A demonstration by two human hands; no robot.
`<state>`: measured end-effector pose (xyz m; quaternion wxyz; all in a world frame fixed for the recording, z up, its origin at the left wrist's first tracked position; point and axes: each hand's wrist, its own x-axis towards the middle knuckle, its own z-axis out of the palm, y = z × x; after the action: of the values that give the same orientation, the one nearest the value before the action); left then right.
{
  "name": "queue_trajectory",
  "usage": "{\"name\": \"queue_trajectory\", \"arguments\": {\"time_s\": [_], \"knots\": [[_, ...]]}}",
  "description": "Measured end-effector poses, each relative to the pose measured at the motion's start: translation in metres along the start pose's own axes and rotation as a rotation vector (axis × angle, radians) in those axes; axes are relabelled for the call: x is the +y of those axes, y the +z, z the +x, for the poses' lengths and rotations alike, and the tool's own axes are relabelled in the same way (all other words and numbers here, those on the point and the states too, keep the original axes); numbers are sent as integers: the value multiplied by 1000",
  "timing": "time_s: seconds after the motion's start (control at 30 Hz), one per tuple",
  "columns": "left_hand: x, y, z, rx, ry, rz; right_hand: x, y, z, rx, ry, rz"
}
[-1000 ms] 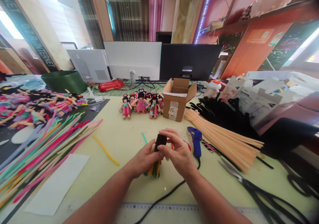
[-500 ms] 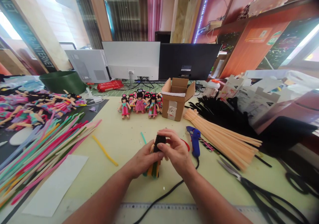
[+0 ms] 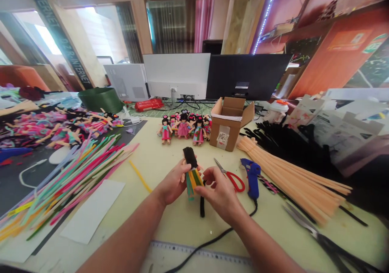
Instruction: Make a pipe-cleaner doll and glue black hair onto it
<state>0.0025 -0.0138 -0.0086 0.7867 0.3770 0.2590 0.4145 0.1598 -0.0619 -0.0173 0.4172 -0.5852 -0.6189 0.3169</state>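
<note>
A small doll (image 3: 195,178) of pipe cleaners, with black hair (image 3: 190,158) and a striped teal, yellow and green skirt, is above the table. My left hand (image 3: 174,180) is closed around its side, thumb on the front below the hair. Beside the skirt, my right hand (image 3: 219,192) is curled, its thumb at the skirt's lower edge. From its fingers a short black pipe cleaner (image 3: 202,206) hangs down; the grip on it is partly hidden. Red-handled scissors (image 3: 235,180) and a blue glue gun (image 3: 252,178) lie to the right of my right hand.
Finished dolls (image 3: 183,128) stand behind, left of a cardboard box (image 3: 224,133). Coloured pipe cleaners (image 3: 82,175) lie left, peach ones (image 3: 298,175) and black ones (image 3: 282,145) right. Large black-handled scissors (image 3: 316,236) lie front right. The glue gun's cord (image 3: 209,239) crosses the front.
My right hand has moved from the black hair down to the skirt. The doll now tilts, and a black pipe cleaner shows below my right hand. The view has shifted left.
</note>
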Motion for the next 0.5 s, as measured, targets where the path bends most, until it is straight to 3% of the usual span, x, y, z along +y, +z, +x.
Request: {"name": "queue_trajectory", "arguments": {"time_s": [0.1, 0.5], "knots": [[-1, 1, 0, -1, 18, -26, 0, 6, -4, -54, 46, -49], [7, -2, -2, -35, -13, 87, 3, 7, 3, -76, 35, 207]]}}
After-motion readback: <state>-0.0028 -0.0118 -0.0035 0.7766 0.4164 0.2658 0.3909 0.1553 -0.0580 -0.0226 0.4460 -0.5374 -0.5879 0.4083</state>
